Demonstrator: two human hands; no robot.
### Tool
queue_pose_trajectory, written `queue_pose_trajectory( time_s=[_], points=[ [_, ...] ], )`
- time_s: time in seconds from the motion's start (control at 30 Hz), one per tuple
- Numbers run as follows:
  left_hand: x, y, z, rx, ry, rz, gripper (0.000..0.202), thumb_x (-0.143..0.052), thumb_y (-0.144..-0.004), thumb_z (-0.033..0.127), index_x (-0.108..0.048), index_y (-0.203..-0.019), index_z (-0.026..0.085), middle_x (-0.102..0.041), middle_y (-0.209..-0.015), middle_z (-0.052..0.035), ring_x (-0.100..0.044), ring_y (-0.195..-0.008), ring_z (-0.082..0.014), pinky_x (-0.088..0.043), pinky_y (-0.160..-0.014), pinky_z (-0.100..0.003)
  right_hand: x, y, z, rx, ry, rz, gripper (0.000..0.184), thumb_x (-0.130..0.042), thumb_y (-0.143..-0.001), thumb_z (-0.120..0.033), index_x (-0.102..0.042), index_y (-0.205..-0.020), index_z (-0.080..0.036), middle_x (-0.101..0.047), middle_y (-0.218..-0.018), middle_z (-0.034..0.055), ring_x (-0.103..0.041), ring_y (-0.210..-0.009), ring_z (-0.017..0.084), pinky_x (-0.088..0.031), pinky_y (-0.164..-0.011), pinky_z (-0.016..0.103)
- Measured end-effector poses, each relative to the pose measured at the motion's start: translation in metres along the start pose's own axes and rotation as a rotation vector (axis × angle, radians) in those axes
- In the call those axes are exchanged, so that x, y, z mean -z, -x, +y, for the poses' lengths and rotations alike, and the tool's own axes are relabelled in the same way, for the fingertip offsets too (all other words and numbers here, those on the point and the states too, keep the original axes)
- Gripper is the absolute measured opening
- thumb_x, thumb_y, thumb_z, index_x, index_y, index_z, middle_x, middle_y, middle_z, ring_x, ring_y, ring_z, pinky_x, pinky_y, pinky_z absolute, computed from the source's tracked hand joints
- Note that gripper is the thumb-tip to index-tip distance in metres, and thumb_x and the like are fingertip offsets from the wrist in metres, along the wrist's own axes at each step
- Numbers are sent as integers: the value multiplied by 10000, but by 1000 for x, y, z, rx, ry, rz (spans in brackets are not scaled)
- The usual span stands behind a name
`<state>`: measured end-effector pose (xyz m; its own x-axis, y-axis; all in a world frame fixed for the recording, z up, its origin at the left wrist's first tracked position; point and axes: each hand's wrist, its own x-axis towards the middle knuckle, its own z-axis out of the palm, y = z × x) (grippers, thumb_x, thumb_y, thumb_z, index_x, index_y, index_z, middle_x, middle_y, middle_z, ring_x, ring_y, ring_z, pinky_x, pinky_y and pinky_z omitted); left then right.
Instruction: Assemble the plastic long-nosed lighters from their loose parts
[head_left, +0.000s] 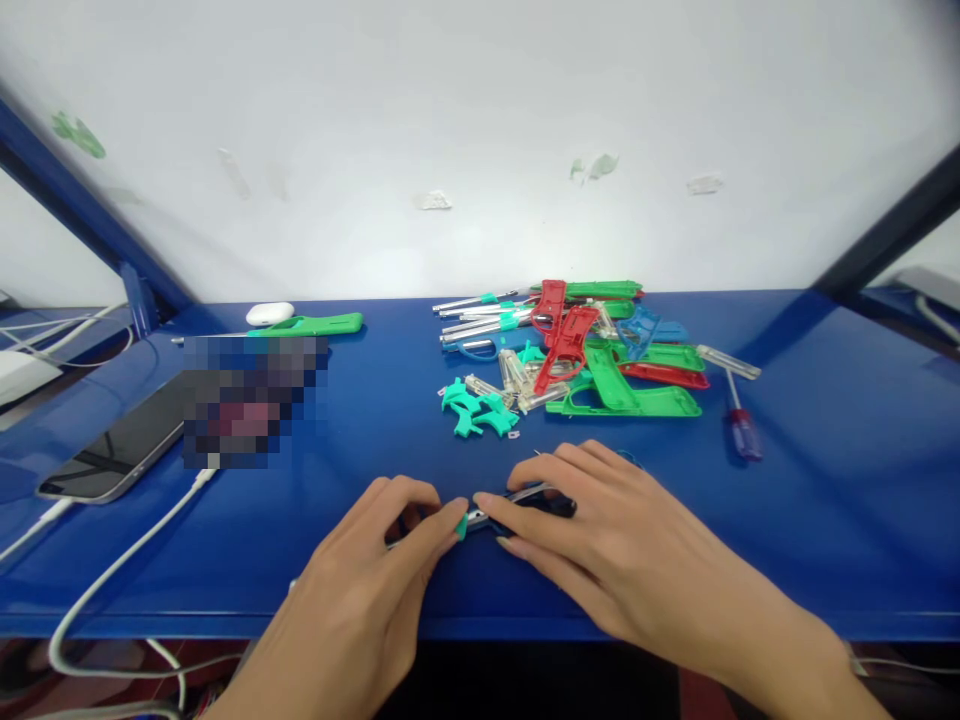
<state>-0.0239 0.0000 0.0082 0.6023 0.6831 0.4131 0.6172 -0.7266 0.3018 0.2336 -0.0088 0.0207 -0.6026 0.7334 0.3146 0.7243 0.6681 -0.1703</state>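
Observation:
My left hand (379, 575) pinches a partly assembled stick lighter (478, 517) near the front edge of the blue shelf. A teal piece (462, 527) shows at the left fingertips, beside a silver metal part. From the other side my right hand (600, 525) grips the same lighter, index finger and thumb pressed close to its middle. A dark handle shell (559, 503) lies under the right fingers. Both hands hide much of the lighter, so its far ends cannot be made out.
Behind the hands lie teal triggers (480, 408), clear tanks (514, 372), metal tubes (480, 322), and red (566, 345) and green handle shells (630, 400). A screwdriver (742, 430) is at right. At left are a phone (124, 440), white cable (120, 560), green lighter (319, 325) and white case (270, 314).

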Motion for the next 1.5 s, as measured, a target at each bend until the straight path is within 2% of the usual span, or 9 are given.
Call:
queue_pose_trajectory(
  time_s=[0.13,0.37,0.53,0.67,0.9,1.1,1.17,1.27,1.5],
  points=[
    [-2,-1,1,3,13,18,364,-459,-1077,87,-597,-1352,281,-604,-1116,-46,-658,-924,-147,-548,-774,-258,0,-1,1,9,6,3,354,-436,-1135,-324,-626,-1431,-281,-661,-1121,57,-617,-981,226,-492,-902,450],
    [-5,-4,2,5,67,0,222,-480,-1089,98,-601,-1193,252,-626,-1126,-34,-635,-976,-163,-529,-848,-293,0,0,0,13,4,7,361,-434,-1136,-317,-624,-1440,-274,-657,-1119,51,-606,-981,224,-493,-887,446],
    [-3,-3,2,53,92,-21,242,-489,-1089,117,-607,-1225,279,-615,-1153,-35,-635,-1007,-164,-542,-852,-289,0,0,1,27,-3,3,359,-435,-1136,-314,-628,-1436,-270,-660,-1114,53,-601,-960,219,-494,-868,438],
    [0,-4,1,46,79,-37,327,-475,-1092,135,-601,-1342,303,-625,-1178,-42,-639,-1034,-177,-556,-875,-300,0,0,1,17,9,4,363,-439,-1134,-314,-622,-1445,-280,-666,-1113,58,-607,-967,226,-496,-878,440],
    [3,-3,1,-4,73,-40,471,-464,-1042,45,-617,-1399,312,-626,-1164,-46,-637,-993,-158,-563,-824,-252,-2,0,0,6,4,6,351,-418,-1138,-322,-623,-1422,-286,-673,-1133,52,-624,-982,225,-516,-915,467],
    [4,-3,-1,-27,61,-51,453,-467,-1028,36,-629,-1362,296,-619,-1177,-61,-634,-1001,-176,-562,-842,-285,2,6,8,-69,-45,79,402,-505,-1112,-409,-520,-1510,-356,-682,-1275,43,-627,-1165,244,-502,-1029,495],
    [5,-3,-4,-29,47,-56,445,-469,-1027,39,-639,-1344,302,-616,-1194,-60,-639,-1015,-179,-559,-857,-291,6,13,16,-149,-66,106,410,-553,-1088,-449,-531,-1493,-388,-660,-1371,26,-601,-1260,239,-490,-1078,479],
    [6,-2,-10,-21,18,-45,447,-472,-1032,53,-640,-1342,326,-619,-1200,-47,-645,-1006,-175,-554,-838,-284,11,24,25,-257,-124,56,394,-602,-1060,-481,-570,-1449,-429,-666,-1384,-18,-598,-1291,212,-496,-1105,431],
    [9,-1,-7,-15,-22,-34,342,-499,-1051,112,-652,-1293,300,-612,-1203,-43,-625,-1034,-174,-552,-870,-285,9,25,26,-239,-272,86,193,-607,-1071,-399,-720,-1222,-357,-740,-1196,-38,-688,-1086,172,-550,-973,314]
  ],
)
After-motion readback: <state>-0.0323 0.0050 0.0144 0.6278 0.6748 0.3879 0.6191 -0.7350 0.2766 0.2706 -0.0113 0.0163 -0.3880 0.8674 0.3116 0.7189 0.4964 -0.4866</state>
